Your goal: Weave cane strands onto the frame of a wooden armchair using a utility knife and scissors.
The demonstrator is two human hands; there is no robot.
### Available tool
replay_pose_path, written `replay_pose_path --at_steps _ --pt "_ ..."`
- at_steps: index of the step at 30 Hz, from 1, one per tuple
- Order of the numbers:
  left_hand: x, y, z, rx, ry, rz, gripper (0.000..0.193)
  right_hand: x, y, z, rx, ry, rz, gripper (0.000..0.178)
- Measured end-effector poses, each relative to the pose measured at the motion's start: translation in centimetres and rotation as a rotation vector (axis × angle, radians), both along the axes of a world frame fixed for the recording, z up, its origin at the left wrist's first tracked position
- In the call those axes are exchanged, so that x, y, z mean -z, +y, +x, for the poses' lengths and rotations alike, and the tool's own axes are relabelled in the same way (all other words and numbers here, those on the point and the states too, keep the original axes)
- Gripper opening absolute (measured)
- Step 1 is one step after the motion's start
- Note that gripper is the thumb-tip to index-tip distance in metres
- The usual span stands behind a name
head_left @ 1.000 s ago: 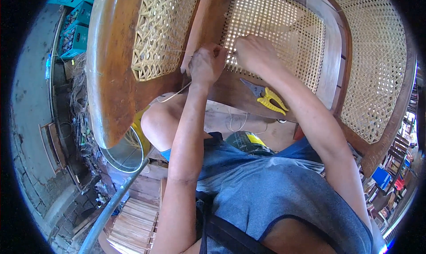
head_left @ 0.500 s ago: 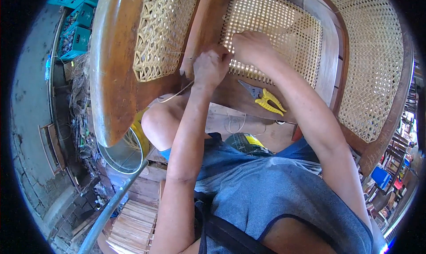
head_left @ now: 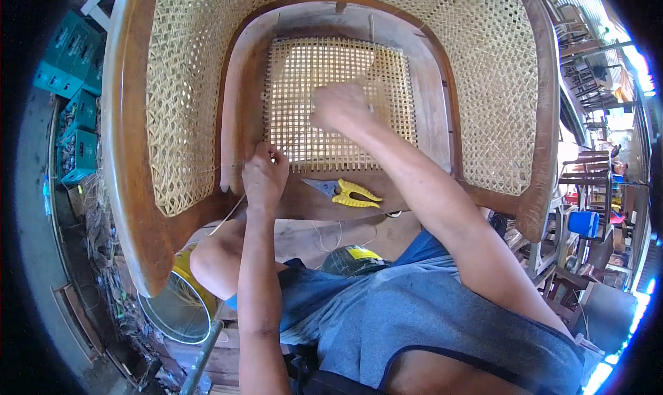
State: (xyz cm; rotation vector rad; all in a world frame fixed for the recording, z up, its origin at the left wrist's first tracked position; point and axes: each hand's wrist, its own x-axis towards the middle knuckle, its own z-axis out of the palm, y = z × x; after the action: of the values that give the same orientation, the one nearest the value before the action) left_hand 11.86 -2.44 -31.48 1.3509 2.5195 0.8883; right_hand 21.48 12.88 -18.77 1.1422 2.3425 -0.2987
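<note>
A wooden armchair has a woven cane seat (head_left: 304, 129) with an open square mesh. At the seat's front left corner, the fingers of my left hand (head_left: 262, 177) are pinched together. A thin pale cane strand (head_left: 226, 217) comes out from beside that hand and hangs toward my knee; the fingertips partly hide where it is held. Over the middle of the seat is my right hand (head_left: 342, 108), raised and smeared by motion, so its fingers cannot be made out. Yellow-handled pruning shears (head_left: 356, 194) lie on the wooden front rail (head_left: 311, 205), between my forearms.
Woven cane panels (head_left: 494, 112) rise around the seat inside a curved wooden frame (head_left: 135, 153). Below left stands a yellow bucket (head_left: 181, 302) with strands inside. Green crates (head_left: 77, 143) are stacked at the far left. Wooden furniture and a blue container (head_left: 583, 223) are at the right.
My right hand has moved away from my left hand, over the seat. My left hand stays at the front left corner. The view has turned, showing more of the chair back.
</note>
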Motion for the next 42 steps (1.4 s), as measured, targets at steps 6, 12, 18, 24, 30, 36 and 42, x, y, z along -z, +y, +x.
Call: replay_pose_path --at_steps 6,12,18,24,30,36,42 --pt "-2.6 -2.5 -1.6 0.121 -0.012 0.056 0.012 2.7 2.1 4.5 0.187 0.205 0.077 0.029" --pt "-1.6 -4.1 -2.1 0.042 -0.041 -0.175 0.018 5.0 -1.0 4.2 0.761 0.940 -0.749 0.049" --pt "-2.2 -4.7 -2.9 0.027 -0.162 -0.147 0.017 3.9 -1.9 0.8 -0.043 0.733 -0.586 0.030" --pt "-1.8 -4.5 -2.8 0.008 -0.204 -0.161 0.016 5.8 -0.9 -0.8 -0.265 0.526 -0.589 0.031" --pt "-2.6 -4.0 -3.2 0.026 -0.277 -0.136 0.015 3.7 11.2 6.5 -0.392 0.158 0.130 0.024" --pt "-2.3 -4.9 -3.5 0.027 -0.286 -0.122 0.013 4.8 18.4 11.9 -0.157 0.311 0.213 0.031" --pt "-3.6 -5.0 -2.9 0.088 -0.399 -0.099 0.011 7.1 21.6 14.7 0.484 0.884 0.277 0.026"
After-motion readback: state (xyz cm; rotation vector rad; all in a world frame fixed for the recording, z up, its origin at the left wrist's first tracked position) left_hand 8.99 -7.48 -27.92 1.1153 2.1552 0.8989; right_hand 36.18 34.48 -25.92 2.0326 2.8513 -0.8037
